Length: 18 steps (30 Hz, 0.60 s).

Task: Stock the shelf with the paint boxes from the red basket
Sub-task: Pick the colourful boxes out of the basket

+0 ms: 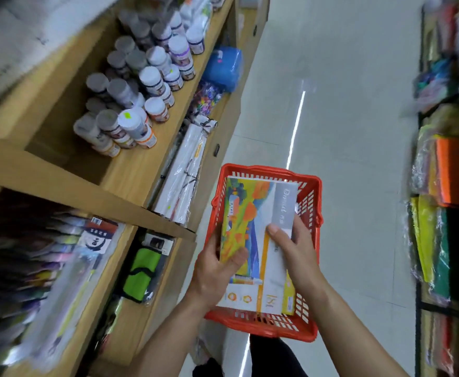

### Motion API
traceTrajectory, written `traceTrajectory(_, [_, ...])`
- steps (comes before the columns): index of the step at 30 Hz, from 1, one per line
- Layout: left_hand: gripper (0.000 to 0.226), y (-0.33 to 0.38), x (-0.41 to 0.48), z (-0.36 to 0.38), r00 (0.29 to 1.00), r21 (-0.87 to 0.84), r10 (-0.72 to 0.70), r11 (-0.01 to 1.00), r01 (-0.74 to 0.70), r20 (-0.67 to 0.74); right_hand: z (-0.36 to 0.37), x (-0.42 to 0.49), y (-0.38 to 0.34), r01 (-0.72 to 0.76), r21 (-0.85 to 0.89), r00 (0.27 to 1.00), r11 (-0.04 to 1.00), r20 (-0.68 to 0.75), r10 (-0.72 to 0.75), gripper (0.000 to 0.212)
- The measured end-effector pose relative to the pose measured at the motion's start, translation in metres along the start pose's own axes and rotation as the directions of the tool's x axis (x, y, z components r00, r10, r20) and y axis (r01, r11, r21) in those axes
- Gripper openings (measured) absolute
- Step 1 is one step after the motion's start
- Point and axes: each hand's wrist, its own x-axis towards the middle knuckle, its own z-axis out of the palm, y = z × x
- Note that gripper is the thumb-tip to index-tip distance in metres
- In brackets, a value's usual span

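A red basket (308, 202) sits low in the aisle in front of me. Above it, both my hands hold a flat paint box (246, 221) printed with an orange, yellow and blue landscape, with a white and grey side facing right. My left hand (217, 265) grips its near left edge, thumb on the cover. My right hand (294, 248) clasps the right side, thumb on the white face. A yellow-edged box (290, 297) shows in the basket under my right wrist. The wooden shelf (152, 161) stands to my left.
The upper shelf holds several paint jars (144, 85) with white lids. Wrapped white packs (184, 175) lie on the level below. Blurred pens and a green pouch (141, 273) fill the near-left shelves. Coloured paper packs (440, 213) line a rack on the right. Pale floor runs between.
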Motion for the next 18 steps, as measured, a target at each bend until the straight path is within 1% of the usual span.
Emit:
traceTrajectory(2, [0.068, 0.023, -0.010, -0.010, 0.993, -0.080, 0.009, 0.997, -0.019, -0.117, 0.012, -0.016, -0.009, -0.001, 0.014, 0.995, 1.000, 0.103, 0.000, 0.067])
traceTrajectory(4, [0.067, 0.045, -0.023, -0.023, 0.976, -0.155, 0.015, 0.987, -0.050, -0.218, 0.029, -0.034, -0.018, -0.009, 0.019, 0.980, 1.000, 0.197, 0.005, 0.072])
traceTrajectory(8, [0.068, 0.082, -0.071, -0.053, 0.942, -0.224, 0.049, 0.966, -0.130, -0.332, 0.067, -0.065, -0.049, 0.002, 0.044, 0.935, 0.999, 0.355, -0.018, 0.069])
traceTrajectory(12, [0.070, 0.103, -0.144, -0.087, 0.879, -0.203, 0.163, 0.939, -0.277, -0.448, 0.113, -0.100, -0.083, 0.062, 0.026, 0.877, 0.998, 0.477, -0.067, 0.059])
traceTrajectory(14, [0.068, 0.110, -0.185, -0.104, 0.840, -0.183, 0.210, 0.922, -0.340, -0.501, 0.139, -0.123, -0.092, 0.110, 0.023, 0.832, 0.994, 0.545, -0.105, 0.054])
traceTrajectory(16, [0.062, 0.116, -0.224, -0.123, 0.785, -0.121, 0.254, 0.916, -0.383, -0.565, 0.168, -0.148, -0.100, 0.155, 0.030, 0.773, 0.987, 0.619, -0.140, 0.055])
traceTrajectory(18, [0.064, 0.120, -0.260, -0.144, 0.720, -0.074, 0.264, 0.913, -0.401, -0.642, 0.199, -0.173, -0.107, 0.207, 0.026, 0.715, 0.978, 0.678, -0.169, 0.060])
